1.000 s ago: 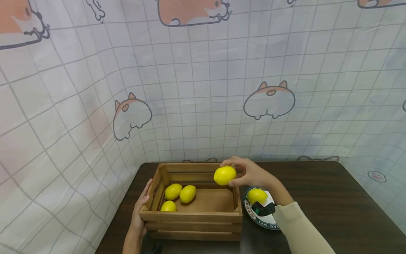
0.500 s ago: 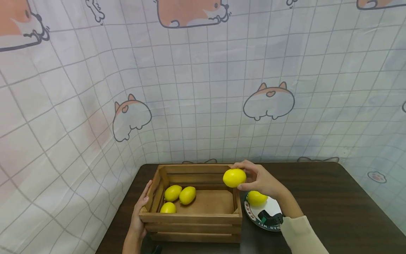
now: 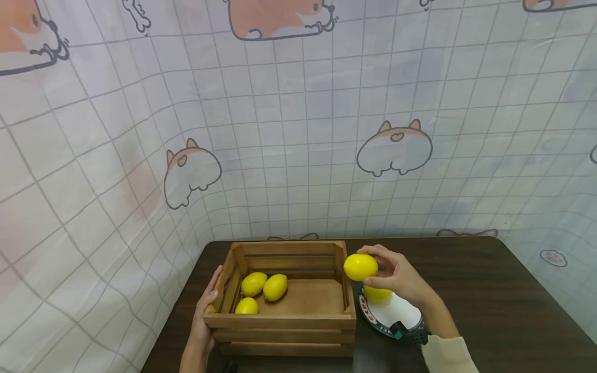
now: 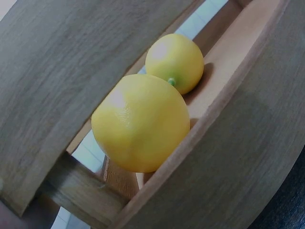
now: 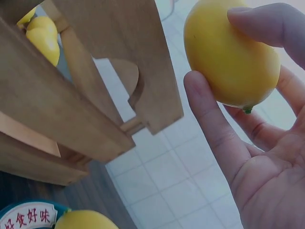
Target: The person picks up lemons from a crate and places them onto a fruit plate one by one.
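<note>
A pale, grid-patterned sheet point(image 3: 298, 103) printed with cartoon dogs point(image 3: 280, 19) hung behind a dark, wood-grained desk point(image 3: 489, 290) with rounded back corners.

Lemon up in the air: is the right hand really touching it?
Touching: the right wrist view shows the right hand with its fingers against the lemon, no gap between.

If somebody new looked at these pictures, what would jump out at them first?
Probably the bright yellow oval lemon held up in the right grip, by the right end of the open brown slatted wooden crate. Next, three matching yellow lemons inside that crate, toward its left end. Then the white round plate with a dark lettered rim, right of the crate, bearing one more yellow lemon.
</note>
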Demonstrator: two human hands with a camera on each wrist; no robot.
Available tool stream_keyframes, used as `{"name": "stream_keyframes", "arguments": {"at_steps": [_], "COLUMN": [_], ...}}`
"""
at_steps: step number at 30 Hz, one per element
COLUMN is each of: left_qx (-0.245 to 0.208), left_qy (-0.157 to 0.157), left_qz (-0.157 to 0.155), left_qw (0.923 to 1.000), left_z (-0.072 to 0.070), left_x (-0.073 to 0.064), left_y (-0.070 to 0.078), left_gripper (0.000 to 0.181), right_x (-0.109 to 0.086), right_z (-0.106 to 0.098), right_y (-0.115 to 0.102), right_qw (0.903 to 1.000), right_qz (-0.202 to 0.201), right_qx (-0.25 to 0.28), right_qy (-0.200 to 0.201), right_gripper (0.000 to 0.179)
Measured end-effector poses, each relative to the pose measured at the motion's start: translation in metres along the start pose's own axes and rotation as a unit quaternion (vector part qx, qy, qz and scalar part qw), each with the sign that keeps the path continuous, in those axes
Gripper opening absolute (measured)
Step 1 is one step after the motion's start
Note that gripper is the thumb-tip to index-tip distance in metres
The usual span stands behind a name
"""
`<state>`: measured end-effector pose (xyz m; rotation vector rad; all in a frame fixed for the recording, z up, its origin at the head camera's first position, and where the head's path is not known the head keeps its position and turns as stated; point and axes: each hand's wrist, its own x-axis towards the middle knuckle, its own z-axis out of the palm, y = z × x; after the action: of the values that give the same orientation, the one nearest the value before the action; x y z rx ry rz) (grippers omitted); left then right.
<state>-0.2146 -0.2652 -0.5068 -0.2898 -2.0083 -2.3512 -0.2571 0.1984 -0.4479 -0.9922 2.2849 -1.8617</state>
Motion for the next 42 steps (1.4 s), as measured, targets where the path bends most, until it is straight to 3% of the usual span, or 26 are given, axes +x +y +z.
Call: {"name": "stream_keyframes", "arguments": {"at_steps": [9,19,42], "left_qx": [-0.017,0.0,-0.008], "left_qy": [0.003,0.013,0.006], "left_qz": [-0.007,-0.011,-0.009], "left_qw": [0.9998,0.9999,0.9999], "left_z": [0.0,0.001,0.0], "left_x": [-0.001,-0.001,0.0], "left_y": [0.002,0.002,0.0], "left_gripper": [0.059,0.058,0.058], "right_x": [-0.017,-0.028,-0.045], "right_z": [-0.007,-0.011,-0.015], "right_y": [0.01,0.018,0.041], "right_qw": [0.9998,0.9992,0.9988], "right_qz": [0.003,0.0,0.01], "right_qx": [0.005,0.021,0.018], "right_qy": [0.02,0.034,0.044], "right_gripper": [0.056,0.055,0.053]}}
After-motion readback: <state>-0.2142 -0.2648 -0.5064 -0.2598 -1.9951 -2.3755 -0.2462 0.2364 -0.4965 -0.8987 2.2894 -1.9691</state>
